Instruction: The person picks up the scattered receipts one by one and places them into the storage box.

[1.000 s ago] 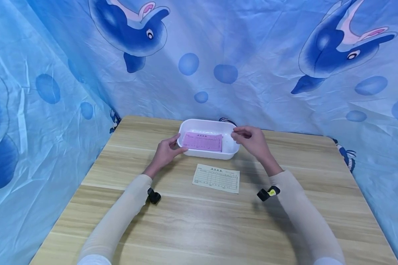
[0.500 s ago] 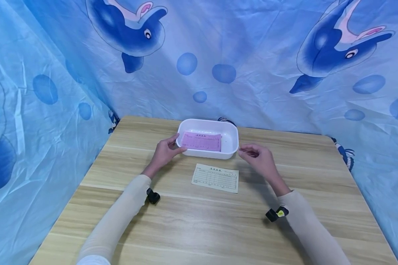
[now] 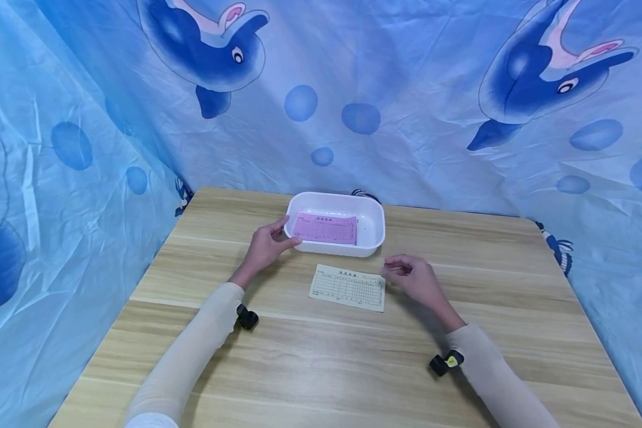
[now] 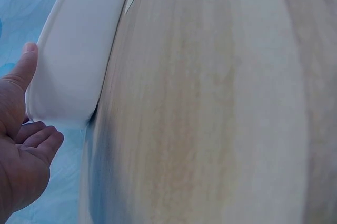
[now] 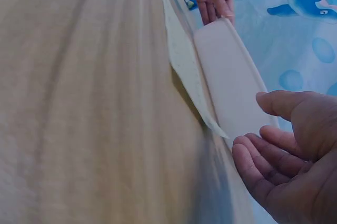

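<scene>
A white plastic tray stands near the far edge of the table, holding pink printed receipt slips. My left hand holds the tray's left end, thumb at the front rim and fingers around the end; the left wrist view shows the thumb against the tray's side. In front of the tray lies a pale yellow printed slip, its edge lifting off the wood in the right wrist view. My right hand hovers by that slip's upper right corner, fingers loosely bent, a gap between thumb and fingertips.
A wood-grain table carries everything. Blue dolphin-print cloth hangs behind and at the sides. A dark tasselled cord shows just behind the tray. Small black cameras sit on both wrists.
My right hand has come away from the tray's right end and moved toward me, down to the pale slip's corner. The left hand stays on the tray, and the slips have not moved.
</scene>
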{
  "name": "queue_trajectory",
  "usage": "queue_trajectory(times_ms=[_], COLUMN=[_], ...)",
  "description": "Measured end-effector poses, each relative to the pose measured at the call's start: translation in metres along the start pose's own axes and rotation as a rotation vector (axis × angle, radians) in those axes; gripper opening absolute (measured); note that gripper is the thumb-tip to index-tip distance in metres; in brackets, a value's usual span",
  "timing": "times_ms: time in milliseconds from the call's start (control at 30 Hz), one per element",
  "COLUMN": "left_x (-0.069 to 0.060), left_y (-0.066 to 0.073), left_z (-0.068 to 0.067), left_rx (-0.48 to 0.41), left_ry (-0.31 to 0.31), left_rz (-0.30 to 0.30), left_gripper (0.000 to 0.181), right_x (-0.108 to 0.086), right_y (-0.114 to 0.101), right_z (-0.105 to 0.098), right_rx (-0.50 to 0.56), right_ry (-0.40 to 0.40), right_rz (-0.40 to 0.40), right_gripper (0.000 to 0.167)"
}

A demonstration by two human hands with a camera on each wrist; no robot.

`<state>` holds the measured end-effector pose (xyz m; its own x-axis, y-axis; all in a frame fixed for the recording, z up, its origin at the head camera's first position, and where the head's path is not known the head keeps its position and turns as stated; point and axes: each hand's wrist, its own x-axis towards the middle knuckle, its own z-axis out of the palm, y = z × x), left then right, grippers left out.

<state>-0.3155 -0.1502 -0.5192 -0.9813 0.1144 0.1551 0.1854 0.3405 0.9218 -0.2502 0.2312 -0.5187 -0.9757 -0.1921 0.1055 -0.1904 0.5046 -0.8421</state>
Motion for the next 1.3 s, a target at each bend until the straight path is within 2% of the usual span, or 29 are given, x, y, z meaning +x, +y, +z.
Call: queue_trajectory(times_ms=[200, 500, 733, 1033, 1300], left_x=[-0.001, -0.002, -0.003, -0.003, -0.002], left_y=[0.001, 0.0, 0.0, 0.0, -0.002], left_z=[0.0, 0.0, 0.0, 0.001, 0.001], left_rx=[0.006, 0.003, 0.005, 0.012, 0.006], left_ry=[-0.004, -0.002, -0.001, 0.002, 0.003], left_rz=[0.006, 0.009, -0.006, 0.006, 0.017], left_gripper=[0.082, 0.082, 0.084, 0.085, 0.083], right_x=[-0.005, -0.007, -0.007, -0.005, -0.007], right_y=[0.001, 0.002, 0.003, 0.004, 0.004], right_z=[0.007, 0.011, 0.014, 0.018, 0.02], right_rx=[-0.041, -0.076, -0.119, -0.102, -0.09], right_ry=[-0.029, -0.026, -0.034, -0.046, -0.048], right_rz=[0.076, 0.082, 0.117, 0.1, 0.054], right_gripper=[0.035, 0.033, 0.035, 0.037, 0.027])
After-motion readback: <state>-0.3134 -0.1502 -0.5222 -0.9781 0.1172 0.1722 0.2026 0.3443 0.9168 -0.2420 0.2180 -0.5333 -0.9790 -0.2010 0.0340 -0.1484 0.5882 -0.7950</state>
